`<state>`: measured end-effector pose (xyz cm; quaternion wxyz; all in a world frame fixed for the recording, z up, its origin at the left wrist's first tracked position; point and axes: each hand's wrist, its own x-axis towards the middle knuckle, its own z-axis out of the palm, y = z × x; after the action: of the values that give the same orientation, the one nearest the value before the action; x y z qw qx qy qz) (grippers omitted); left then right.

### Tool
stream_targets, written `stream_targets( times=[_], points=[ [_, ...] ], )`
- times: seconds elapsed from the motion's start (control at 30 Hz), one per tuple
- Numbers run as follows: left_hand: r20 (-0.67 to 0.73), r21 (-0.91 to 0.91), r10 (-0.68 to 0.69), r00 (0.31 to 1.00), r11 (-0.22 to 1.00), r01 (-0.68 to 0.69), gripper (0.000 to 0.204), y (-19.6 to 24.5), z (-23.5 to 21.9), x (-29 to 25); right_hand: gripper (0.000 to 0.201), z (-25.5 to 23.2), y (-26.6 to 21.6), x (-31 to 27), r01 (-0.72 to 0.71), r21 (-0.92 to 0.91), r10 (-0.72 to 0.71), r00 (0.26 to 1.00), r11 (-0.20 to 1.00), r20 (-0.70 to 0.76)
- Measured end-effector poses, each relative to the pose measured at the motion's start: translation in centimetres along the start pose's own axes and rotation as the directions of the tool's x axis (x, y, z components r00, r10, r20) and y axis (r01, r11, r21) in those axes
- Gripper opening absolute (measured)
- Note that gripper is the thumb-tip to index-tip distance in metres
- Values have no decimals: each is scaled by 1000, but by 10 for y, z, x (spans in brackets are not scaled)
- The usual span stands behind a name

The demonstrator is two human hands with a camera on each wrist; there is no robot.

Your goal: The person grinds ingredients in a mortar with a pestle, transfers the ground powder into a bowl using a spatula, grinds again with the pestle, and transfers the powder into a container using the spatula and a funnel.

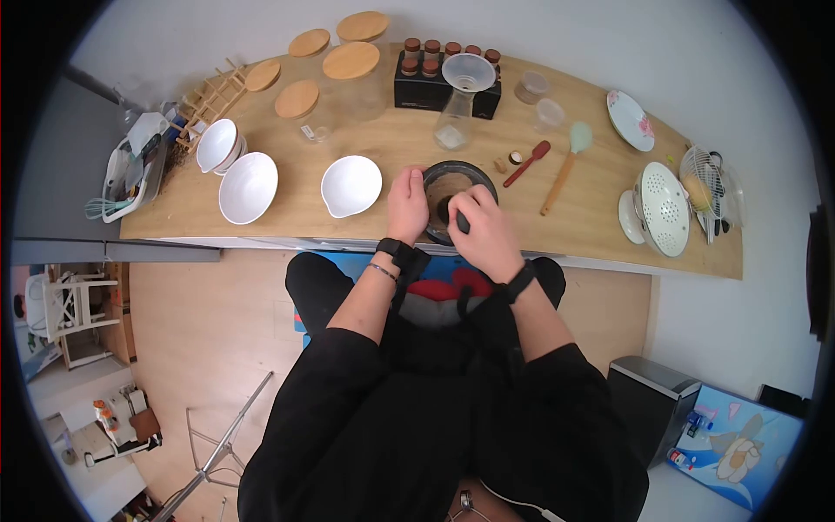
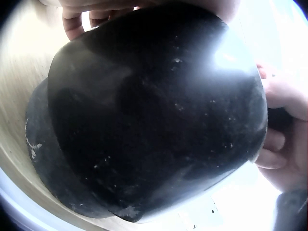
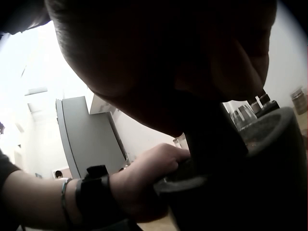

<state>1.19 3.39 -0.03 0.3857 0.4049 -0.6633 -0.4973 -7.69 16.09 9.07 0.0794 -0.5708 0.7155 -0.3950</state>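
A dark stone mortar (image 1: 450, 168) stands near the front edge of the counter, with brown ground powder (image 1: 448, 185) inside. My left hand (image 1: 407, 206) holds it at the left side of the rim; in the left wrist view the fingers (image 2: 73, 24) reach round its far side. My right hand (image 1: 485, 228) grips a dark pestle (image 1: 462, 224), whose lower end is down in the bowl. From the right wrist view, the pestle (image 3: 214, 139) leans inside the mortar (image 3: 274, 130), and the left hand (image 3: 147, 180) lies against the opposite rim.
White bowls (image 1: 351, 186) stand left of the mortar. Behind it are a glass flask with a funnel (image 1: 468, 73) and a spice jar rack (image 1: 423, 90). To the right lie a red spatula (image 1: 527, 163), a green spatula (image 1: 570, 165) and a white colander (image 1: 663, 209). Wooden-lidded jars (image 1: 351, 61) stand at the back.
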Motion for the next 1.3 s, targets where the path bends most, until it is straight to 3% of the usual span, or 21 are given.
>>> stream_targets(
  times=[0.07,0.17,0.3,0.33,0.43,0.57,0.7,0.77,0.87,0.97,1.1,1.2,1.3],
  points=[
    [18,-24,-17,1000,1000,17,33,1,1,-1,14,9,9,3,2,5,-1,999,1000,-34],
    [2,-9,-24,1000,1000,24,32,3,-1,-4,13,14,20,13,36,87,-17,977,996,-213],
    [-23,5,-18,1000,1000,18,32,6,-1,-3,14,-4,9,12,7,92,19,960,996,-280],
    [-34,15,4,999,1000,-4,32,4,-1,-4,14,-9,3,11,5,96,21,962,995,-273],
    [-30,16,9,1000,1000,-8,33,3,0,-2,14,-24,-7,8,-36,51,40,997,998,-72],
    [2,-27,-11,1000,1000,11,33,1,0,-2,15,5,7,5,-42,55,48,994,998,-97],
    [-13,-23,-14,1000,1000,14,33,2,0,-2,15,-1,12,9,19,114,-9,996,993,-94],
    [-37,-4,-6,999,1000,6,33,3,0,-3,15,-11,2,8,10,111,6,989,994,-145],
    [-30,7,8,1000,1000,-8,33,2,0,-3,15,-22,-6,7,-64,68,68,996,996,-63],
    [-15,-2,-9,1000,1000,9,32,-2,1,-1,14,4,8,5,-46,59,53,991,997,-121],
    [-20,12,-2,1000,1000,3,32,-1,-1,-3,14,3,7,4,6,81,1,996,997,-87],
    [-18,42,-27,999,999,28,34,-2,-1,-3,14,-10,0,6,-6,70,14,993,998,-119],
    [-27,33,32,999,999,-31,33,-2,1,-2,15,-17,-6,4,-119,0,119,990,993,-77]
  ],
)
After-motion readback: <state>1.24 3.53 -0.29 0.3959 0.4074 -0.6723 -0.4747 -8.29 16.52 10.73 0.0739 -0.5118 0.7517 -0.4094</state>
